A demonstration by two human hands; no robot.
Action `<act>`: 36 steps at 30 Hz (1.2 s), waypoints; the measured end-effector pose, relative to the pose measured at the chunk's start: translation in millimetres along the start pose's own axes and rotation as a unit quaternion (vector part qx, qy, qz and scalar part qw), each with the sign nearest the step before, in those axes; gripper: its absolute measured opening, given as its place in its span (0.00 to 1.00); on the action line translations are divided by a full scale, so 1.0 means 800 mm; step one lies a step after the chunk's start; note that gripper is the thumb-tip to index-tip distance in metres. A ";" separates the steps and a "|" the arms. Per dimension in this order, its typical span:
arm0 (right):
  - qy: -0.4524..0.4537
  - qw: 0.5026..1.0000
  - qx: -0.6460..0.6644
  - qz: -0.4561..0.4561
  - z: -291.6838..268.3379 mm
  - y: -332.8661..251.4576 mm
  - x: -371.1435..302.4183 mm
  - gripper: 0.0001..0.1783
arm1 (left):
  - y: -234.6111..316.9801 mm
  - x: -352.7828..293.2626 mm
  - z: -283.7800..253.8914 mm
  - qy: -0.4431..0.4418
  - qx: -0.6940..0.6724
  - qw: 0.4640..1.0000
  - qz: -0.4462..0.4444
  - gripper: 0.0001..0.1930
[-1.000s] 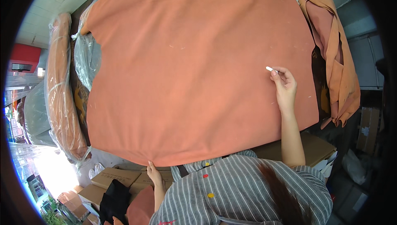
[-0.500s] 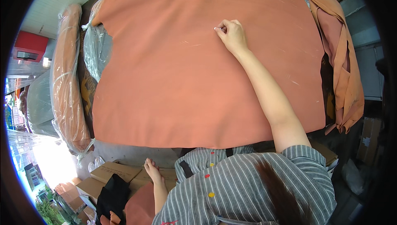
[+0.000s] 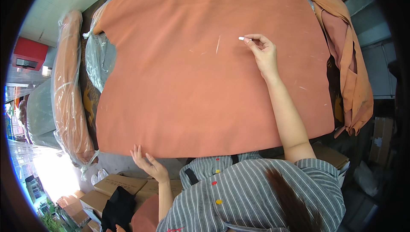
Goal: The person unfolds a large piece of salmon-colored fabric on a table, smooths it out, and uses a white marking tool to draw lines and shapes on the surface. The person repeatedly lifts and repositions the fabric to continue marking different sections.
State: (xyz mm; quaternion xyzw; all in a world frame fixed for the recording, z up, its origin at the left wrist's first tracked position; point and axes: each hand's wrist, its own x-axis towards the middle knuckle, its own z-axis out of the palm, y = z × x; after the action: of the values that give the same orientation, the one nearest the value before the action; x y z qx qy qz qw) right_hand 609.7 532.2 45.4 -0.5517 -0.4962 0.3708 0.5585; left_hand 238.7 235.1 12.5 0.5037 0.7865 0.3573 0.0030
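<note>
A large salmon-tan leather hide (image 3: pixel 192 95) lies spread in front of me. My right hand (image 3: pixel 265 55) is over its far half, with a short white stick of chalk (image 3: pixel 242 38) pinched between thumb and fingers, its tip pointing left. A thin white chalk line (image 3: pixel 218 44) shows on the leather left of that hand, with several fainter marks about. My left hand (image 3: pixel 149 164) is at the hide's near edge, left of the middle. Its fingers are outstretched and apart, the tips close to the edge; whether they touch it is unclear.
A plastic-wrapped roll (image 3: pixel 68 91) stands along the left side. Folded leather (image 3: pixel 356 78) hangs over the right end. Cardboard boxes (image 3: pixel 119 184) and a black cloth (image 3: pixel 118 208) are low at the left. A red box (image 3: pixel 30 52) is at the far left.
My right hand has moved right and slightly nearer, and a new white line shows on the leather. My left hand has risen from beside my body to the hide's near edge.
</note>
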 end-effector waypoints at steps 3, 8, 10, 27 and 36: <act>-0.079 0.997 -0.002 0.000 0.031 -0.011 0.005 0.08 | 0.030 0.008 0.033 -0.061 0.059 0.996 0.033 0.24; -0.133 0.991 -0.016 -0.020 0.128 -0.021 0.035 0.08 | 0.029 0.008 0.048 -0.050 0.068 0.995 0.045 0.25; -0.144 0.987 -0.060 -0.048 0.157 -0.012 0.057 0.07 | 0.028 0.005 0.050 -0.040 0.060 0.997 0.039 0.26; -0.097 0.995 -0.003 0.020 0.126 0.008 0.106 0.07 | 0.030 0.008 0.050 -0.046 0.072 0.996 0.026 0.30; 0.201 0.977 0.070 0.035 -0.180 0.004 0.049 0.10 | 0.028 0.002 0.047 -0.057 0.084 0.993 0.052 0.31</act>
State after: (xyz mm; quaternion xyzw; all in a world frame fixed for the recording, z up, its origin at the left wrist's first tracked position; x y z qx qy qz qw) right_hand 757.8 534.8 62.7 -0.5915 -0.3275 0.3052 0.6706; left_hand 268.9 262.8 -2.0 0.5620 0.7849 0.2606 -0.0132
